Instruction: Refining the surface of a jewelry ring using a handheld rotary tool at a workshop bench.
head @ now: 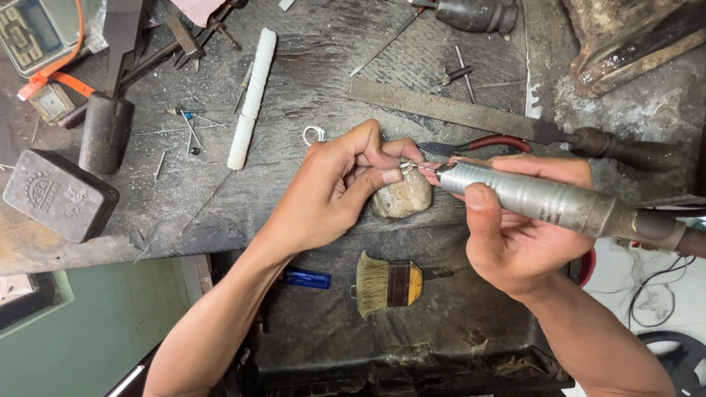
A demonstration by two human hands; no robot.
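head: left hand [346, 184] pinches workpiece [407, 166], right hand [515, 235] grips rotary handpiece [529, 197]

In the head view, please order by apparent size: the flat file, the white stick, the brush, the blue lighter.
1. Flat file, the longest.
2. White stick.
3. Brush, though it lies lower, so comparison is unsure.
4. Blue lighter.

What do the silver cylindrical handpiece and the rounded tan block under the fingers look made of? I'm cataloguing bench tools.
Silver cylindrical handpiece: likely metal, with a dull brushed grey sheen and machined rings. Rounded tan block: probably worn wood, matte and streaky, though stone is possible.
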